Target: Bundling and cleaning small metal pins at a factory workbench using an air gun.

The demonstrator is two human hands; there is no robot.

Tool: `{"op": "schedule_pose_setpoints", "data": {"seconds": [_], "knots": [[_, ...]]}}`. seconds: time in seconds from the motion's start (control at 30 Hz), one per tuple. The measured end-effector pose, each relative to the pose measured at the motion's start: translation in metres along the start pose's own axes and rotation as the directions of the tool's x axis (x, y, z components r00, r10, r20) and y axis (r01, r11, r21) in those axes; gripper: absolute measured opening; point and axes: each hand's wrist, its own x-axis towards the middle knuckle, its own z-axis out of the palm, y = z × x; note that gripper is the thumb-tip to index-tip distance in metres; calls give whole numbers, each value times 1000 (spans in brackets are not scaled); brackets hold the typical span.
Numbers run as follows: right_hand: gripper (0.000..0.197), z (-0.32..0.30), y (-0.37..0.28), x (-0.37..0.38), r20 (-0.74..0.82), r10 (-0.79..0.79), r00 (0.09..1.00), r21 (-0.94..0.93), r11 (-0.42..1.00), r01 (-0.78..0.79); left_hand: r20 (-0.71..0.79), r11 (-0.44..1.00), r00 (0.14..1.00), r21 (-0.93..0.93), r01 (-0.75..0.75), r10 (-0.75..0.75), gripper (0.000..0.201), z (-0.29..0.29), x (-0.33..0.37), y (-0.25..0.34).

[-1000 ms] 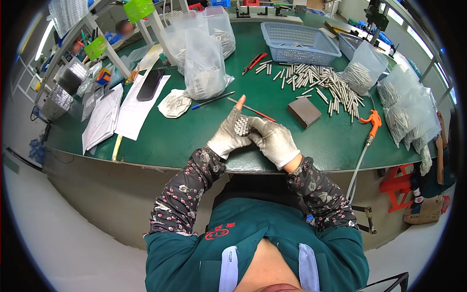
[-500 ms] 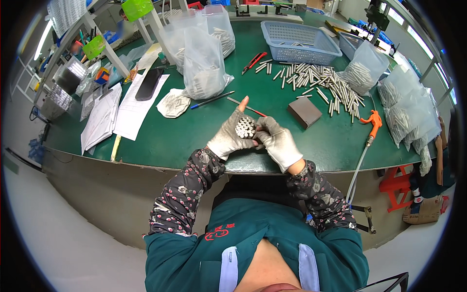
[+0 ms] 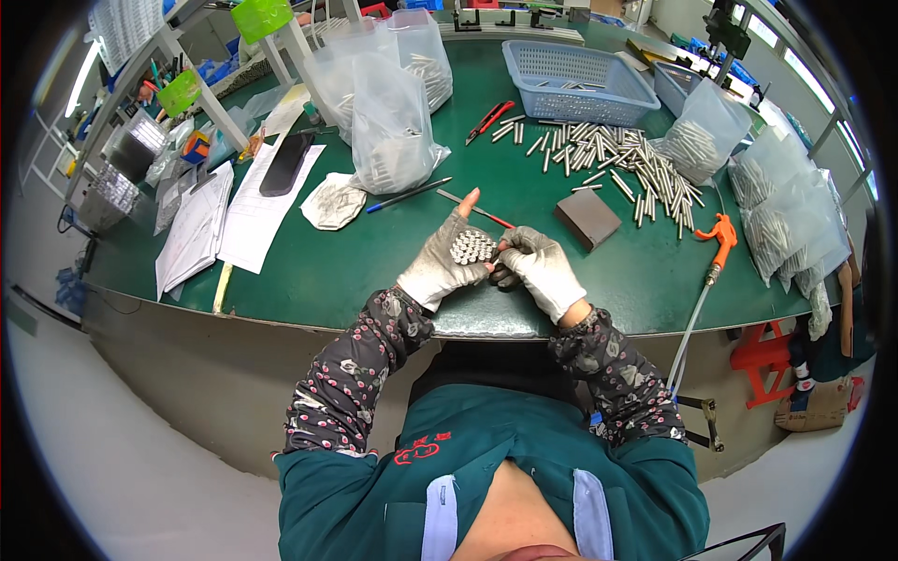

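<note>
My left hand (image 3: 438, 262), in a grey-white fingerless glove, is wrapped round a bundle of metal pins (image 3: 473, 247) whose round ends face up; its thumb points away from me. Close beside the bundle, my right hand (image 3: 541, 269), gloved the same way, has its fingers pinched together at the bundle's right side. What those fingertips hold, if anything, is hidden. Beyond the hands lies a thin tool with a red handle (image 3: 493, 218). A brown-grey block (image 3: 587, 220) sits to the right, and behind it spreads a loose pile of metal pins (image 3: 645, 168).
A blue basket (image 3: 580, 82) stands behind the pile. Bags of pins (image 3: 388, 140) are at the back left, with more bags (image 3: 781, 215) at right. An orange air gun (image 3: 720, 241) lies near the right edge. Papers, a phone (image 3: 287, 165), a pen (image 3: 409, 194) and red cutters (image 3: 489, 122) lie around.
The bundle in my left hand has tilted slightly, showing more of the pins' sides. My right hand has shifted a little to the right, its fingers still closed.
</note>
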Motion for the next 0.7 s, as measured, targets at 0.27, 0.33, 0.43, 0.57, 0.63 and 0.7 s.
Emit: {"op": "schedule_pose_setpoints", "data": {"seconds": [0.27, 0.33, 0.43, 0.57, 0.63, 0.7], "knots": [[15, 6, -5, 2, -61, 70, 996, -15, 997, -71, -21, 997, 999, 62, -35, 37, 96, 2, 2, 0], [14, 2, -3, 5, -31, 95, 995, -68, 993, -97, -8, 998, 999, 59, -32, 33, 95, 2, 2, 2], [14, 2, -6, 5, -48, 84, 995, -163, 982, -91, -7, 998, 999, 60, -32, 32, 96, 2, 2, 2], [12, 4, -10, 4, -50, 96, 994, -182, 978, -104, -2, 997, 999, 69, -39, 39, 96, 0, 2, 1], [13, 1, -6, 4, -20, 76, 997, -178, 981, -78, 2, 997, 999, 66, -39, 39, 95, 0, 3, 1], [14, 1, -3, 3, -19, 62, 998, -185, 981, -65, 1, 999, 1000, 38, -25, 25, 95, 2, 3, 1]]}}
